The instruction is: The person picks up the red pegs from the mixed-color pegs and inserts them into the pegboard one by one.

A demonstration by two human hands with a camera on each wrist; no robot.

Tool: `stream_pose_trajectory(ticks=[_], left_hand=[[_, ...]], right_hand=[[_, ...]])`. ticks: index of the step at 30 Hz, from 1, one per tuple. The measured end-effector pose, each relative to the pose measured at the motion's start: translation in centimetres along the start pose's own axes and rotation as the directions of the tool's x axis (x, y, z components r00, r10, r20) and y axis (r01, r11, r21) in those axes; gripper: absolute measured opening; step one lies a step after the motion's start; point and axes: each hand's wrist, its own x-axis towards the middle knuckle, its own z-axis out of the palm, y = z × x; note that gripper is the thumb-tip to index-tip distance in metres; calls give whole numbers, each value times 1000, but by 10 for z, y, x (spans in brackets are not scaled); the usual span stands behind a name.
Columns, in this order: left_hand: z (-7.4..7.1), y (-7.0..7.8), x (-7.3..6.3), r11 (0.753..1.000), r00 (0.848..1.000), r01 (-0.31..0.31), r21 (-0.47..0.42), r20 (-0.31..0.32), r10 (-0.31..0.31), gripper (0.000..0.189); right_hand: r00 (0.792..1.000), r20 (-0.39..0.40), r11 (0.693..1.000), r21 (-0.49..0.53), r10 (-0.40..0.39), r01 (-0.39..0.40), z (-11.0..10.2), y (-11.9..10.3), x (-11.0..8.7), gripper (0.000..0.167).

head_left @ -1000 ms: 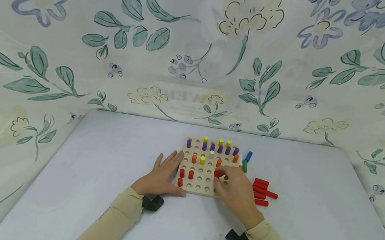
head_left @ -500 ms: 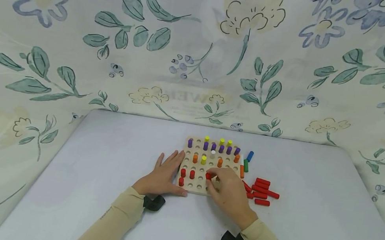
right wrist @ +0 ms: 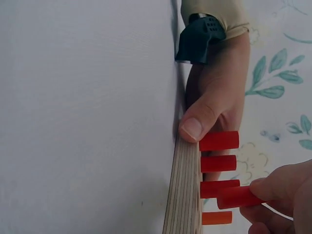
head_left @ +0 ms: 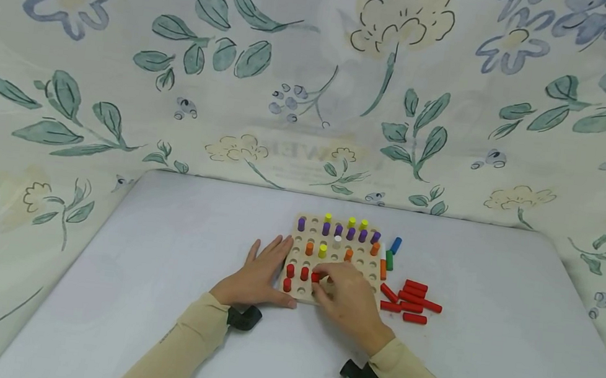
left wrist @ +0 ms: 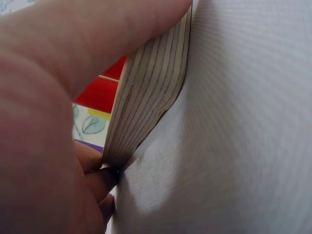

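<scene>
A wooden peg board [head_left: 342,246] lies on the table, its holes partly filled with upright coloured pegs. My left hand [head_left: 253,280] rests along its left side, fingers extended and thumb at the front corner. In the left wrist view that thumb and the fingertips touch the board's layered edge [left wrist: 151,87]. My right hand [head_left: 349,297] pinches a red peg [head_left: 315,278] between thumb and finger over the front rows. Beside it stand red pegs [head_left: 304,274] at the left. In the right wrist view the held red peg [right wrist: 239,197] lies close over the board, overlapping a standing one.
Several loose red pegs [head_left: 415,318] lie right of the board. A blue peg [head_left: 396,245], a green peg [head_left: 389,260] and an orange peg [head_left: 383,269] lie by its right side. Purple pegs [head_left: 351,234] stand in a back row. A floral cloth [head_left: 314,90] hangs behind the table.
My right hand has moved left across the board with the red peg, next to the standing red pegs. More loose red pegs show at the right. The left hand stays at the board's side.
</scene>
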Motion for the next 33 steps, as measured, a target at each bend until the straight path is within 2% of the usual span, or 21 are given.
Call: stream_pose_trajectory(ticks=[9, 21, 33], left_hand=[[0, 1, -1, 1000, 1000, -7, -2, 1, 7, 124], [-1, 1, -3, 1000, 1000, -23, -11, -5, 23, 123], [-2, 3, -2, 1000, 1000, -22, -15, -7, 21, 123]], right_hand=[[999, 34, 1000, -2, -12, 12, 7, -3, 0, 25], [999, 19, 999, 6, -48, 48, 13, -4, 0, 24], [998, 45, 999, -8, -34, 35, 13, -6, 3, 24]])
